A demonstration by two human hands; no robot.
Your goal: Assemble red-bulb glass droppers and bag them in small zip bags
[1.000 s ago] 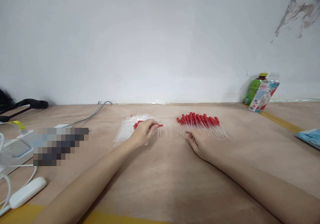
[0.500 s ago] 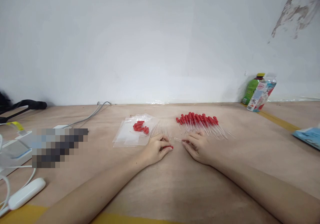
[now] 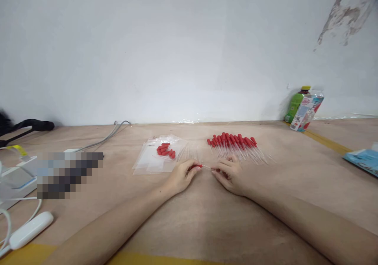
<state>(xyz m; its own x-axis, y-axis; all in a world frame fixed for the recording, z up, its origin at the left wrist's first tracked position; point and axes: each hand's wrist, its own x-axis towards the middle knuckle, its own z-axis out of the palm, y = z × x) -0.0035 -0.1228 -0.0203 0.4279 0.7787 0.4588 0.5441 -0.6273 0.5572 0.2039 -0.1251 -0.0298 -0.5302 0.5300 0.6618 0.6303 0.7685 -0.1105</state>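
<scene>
My left hand [image 3: 182,174] pinches a small red rubber bulb [image 3: 197,165] just above the table. My right hand [image 3: 228,172] pinches a thin clear glass tube [image 3: 207,167], its end meeting the bulb between the two hands. A row of several finished droppers with red bulbs [image 3: 233,143] lies just beyond my right hand. Loose red bulbs [image 3: 165,150] sit on clear plastic bags [image 3: 150,160] beyond my left hand. Bare clear tubes [image 3: 191,152] lie between the bags and the droppers.
A brown table [image 3: 201,217] runs to a white wall. At the left are a white charger [image 3: 29,228], cables [image 3: 103,138] and a blurred patch. A green bottle and packet [image 3: 304,106] stand at the back right; a blue pack [image 3: 363,159] lies at the right edge.
My left hand came back from the bulb pile toward the middle with one red bulb. My right hand picked up a clear tube, and the two now meet tip to tip.
</scene>
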